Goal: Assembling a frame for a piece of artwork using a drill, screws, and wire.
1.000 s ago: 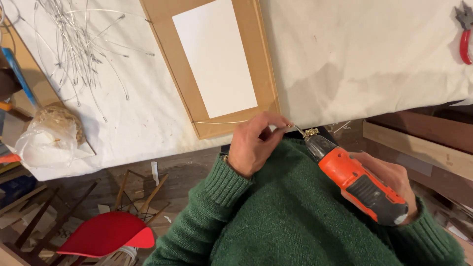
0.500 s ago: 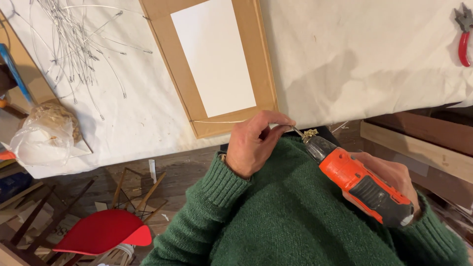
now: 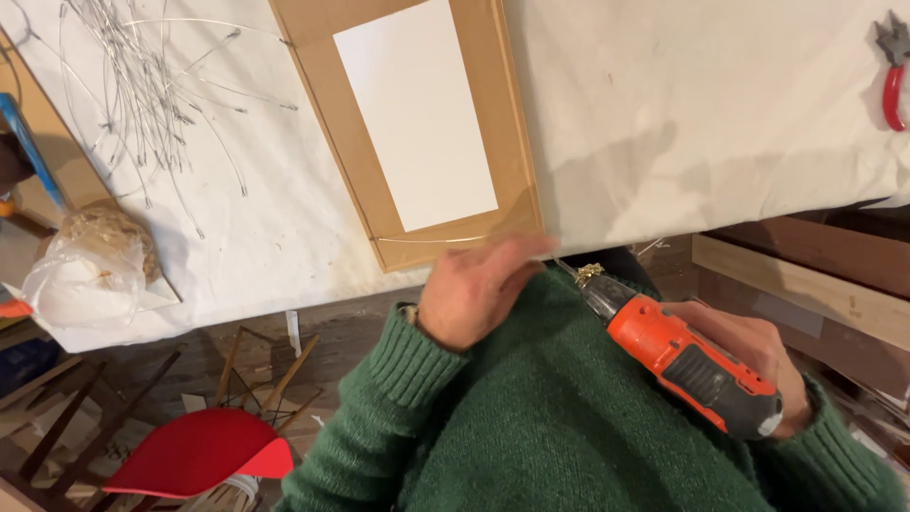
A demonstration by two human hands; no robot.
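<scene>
Table w/ white cloth (image 3: 720, 114) carries the cardboard frame (image 3: 512, 142). Orange cordless drill (image 3: 687, 360) is clasped in the R hand (image 3: 758, 356), bit near the frame's lower corner. L hand (image 3: 474, 294), pinching at the bit 0.5 s ago, now has fingers spread flat and blurred, gripping nothing: bit released.

a bundle of thin wires (image 3: 142, 85), red-handled pliers (image 3: 893, 81), a plastic bag (image 3: 85, 275) and a red chair (image 3: 194, 453).
</scene>
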